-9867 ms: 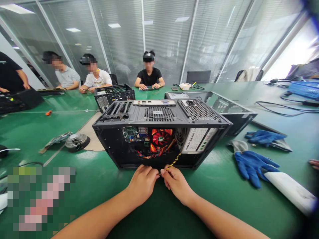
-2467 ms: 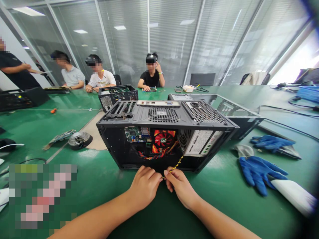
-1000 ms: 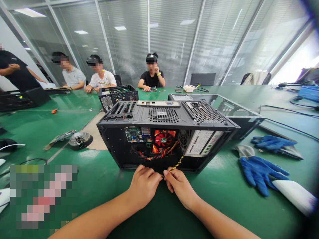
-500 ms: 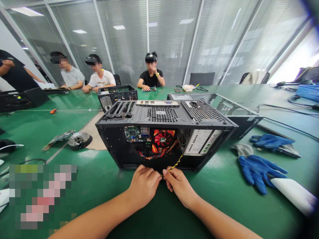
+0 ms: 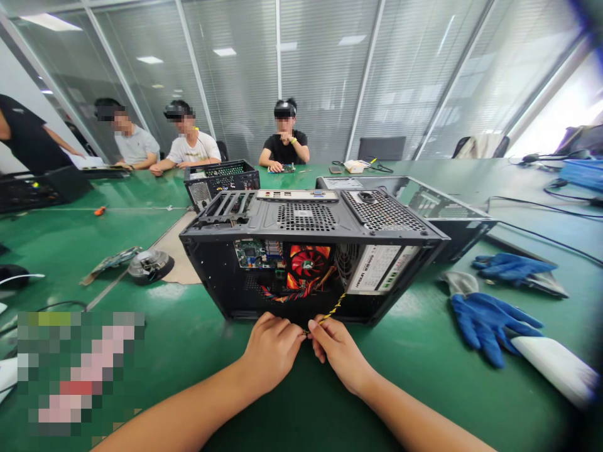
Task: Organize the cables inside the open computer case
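Note:
An open black computer case (image 5: pixel 301 216) lies on the green table, its open side facing me. Inside it show a red fan (image 5: pixel 308 263), a white-labelled power supply (image 5: pixel 382 269) and a bundle of coloured wires (image 5: pixel 294 294). A twisted yellow-and-black cable (image 5: pixel 337 305) runs out of the case to my fingers. My right hand (image 5: pixel 340 350) pinches this cable just in front of the case. Close beside it, my left hand (image 5: pixel 276 348) is closed on the cable's end, which its fingers mostly hide.
Blue gloves (image 5: pixel 490 320) and a white object (image 5: pixel 556 367) lie at the right. More cases stand behind, one at back left (image 5: pixel 221 176). A round metal part (image 5: pixel 151 266) rests on the left. Several people are across the green table (image 5: pixel 188 402).
My hands and the cable have hardly moved. Across the table, the person in black has shifted a raised hand slightly, and the standing person at far left has moved an arm.

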`<state>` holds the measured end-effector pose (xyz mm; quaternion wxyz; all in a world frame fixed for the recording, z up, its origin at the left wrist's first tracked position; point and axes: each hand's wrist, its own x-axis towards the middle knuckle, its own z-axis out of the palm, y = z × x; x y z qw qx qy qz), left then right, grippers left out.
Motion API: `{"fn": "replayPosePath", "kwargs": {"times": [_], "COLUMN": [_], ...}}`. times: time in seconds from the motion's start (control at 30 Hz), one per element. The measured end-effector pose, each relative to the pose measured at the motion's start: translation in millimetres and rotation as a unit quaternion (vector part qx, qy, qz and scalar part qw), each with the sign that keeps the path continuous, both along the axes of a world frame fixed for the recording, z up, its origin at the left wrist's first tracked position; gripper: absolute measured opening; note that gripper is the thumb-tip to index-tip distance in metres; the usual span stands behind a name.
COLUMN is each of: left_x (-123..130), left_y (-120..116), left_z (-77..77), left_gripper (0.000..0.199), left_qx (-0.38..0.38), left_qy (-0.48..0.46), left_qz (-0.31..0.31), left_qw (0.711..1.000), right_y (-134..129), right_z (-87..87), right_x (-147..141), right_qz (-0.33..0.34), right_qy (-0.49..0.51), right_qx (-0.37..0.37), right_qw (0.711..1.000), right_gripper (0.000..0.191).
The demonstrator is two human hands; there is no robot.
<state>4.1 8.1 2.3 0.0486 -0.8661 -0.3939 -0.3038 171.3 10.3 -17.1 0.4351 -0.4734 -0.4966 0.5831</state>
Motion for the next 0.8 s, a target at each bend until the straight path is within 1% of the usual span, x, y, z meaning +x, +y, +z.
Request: {"fn": "replayPosePath", "kwargs": {"times": [0.27, 0.63, 0.8], "left_x": [0.2, -0.2, -0.2], "left_y": [-0.4, -0.6, -0.3], "left_z": [-1.8, -1.9, -2.6], "left_gripper": [0.029, 0.031, 0.031], "left_qx": [-0.020, -0.013, -0.024], "left_qy": [0.009, -0.006, 0.009], "left_qz": [0.004, -0.005, 0.001], "left_qw": [1.000, 1.000, 1.000], "right_y": [0.6, 0.4, 0.4], "right_z": [-3.0, -0.8, 0.1], "right_x": [-0.2, 0.0, -0.3], "right_qz": [0.002, 0.002, 0.001], "right_qy": [0.010, 0.011, 0.015], "right_qx": [0.000, 0.002, -0.004], "right_qw": [1.000, 1.000, 1.000], "right_gripper": [0.052, 0.052, 0.054]}}
